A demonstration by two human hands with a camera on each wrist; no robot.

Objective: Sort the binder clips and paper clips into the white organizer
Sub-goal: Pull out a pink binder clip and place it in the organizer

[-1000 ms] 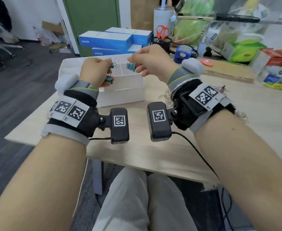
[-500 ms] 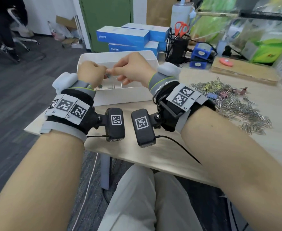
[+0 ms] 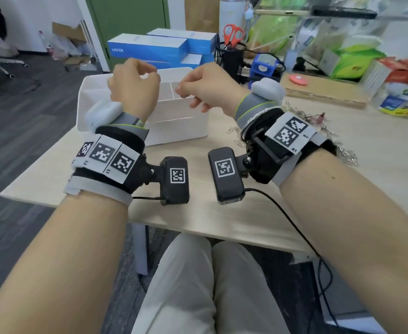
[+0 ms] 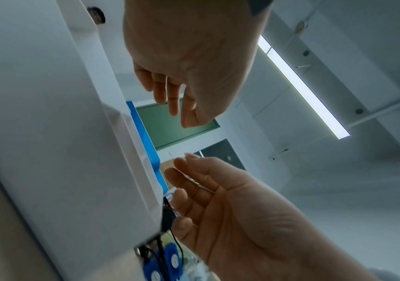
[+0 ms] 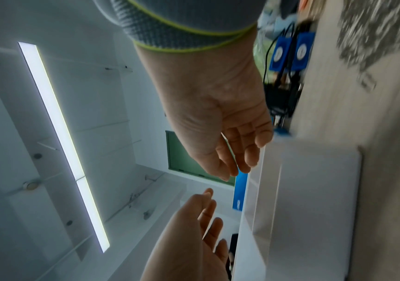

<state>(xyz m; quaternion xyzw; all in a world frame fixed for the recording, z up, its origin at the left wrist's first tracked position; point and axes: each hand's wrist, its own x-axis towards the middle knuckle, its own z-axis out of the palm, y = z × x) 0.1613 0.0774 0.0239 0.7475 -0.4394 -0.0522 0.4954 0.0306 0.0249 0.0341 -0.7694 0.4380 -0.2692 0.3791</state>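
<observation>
Both my hands hover over the white organizer (image 3: 179, 126), which stands at the table's left with its dividers showing. My left hand (image 3: 153, 75) is over its left half, fingers loosely curled. The left wrist view shows that hand (image 4: 177, 106) holding nothing. My right hand (image 3: 186, 90) is over the middle, fingers relaxed and nearly straight (image 5: 240, 163). A thin glint crosses the right hand's fingers (image 4: 194, 182); I cannot tell what it is. A heap of silver paper clips (image 3: 343, 153) lies behind my right wrist. No binder clip shows.
Blue boxes (image 3: 150, 48) sit behind the organizer. A black pen cup with red scissors (image 3: 232, 56) and blue devices (image 3: 263, 66) stand at the back. A wooden board (image 3: 326, 92) and packages fill the back right. The table's front edge is near my knees.
One second ago each hand held coloured binder clips above the organizer. They met half a second ago. Now the hands have drawn apart and no clips show in them.
</observation>
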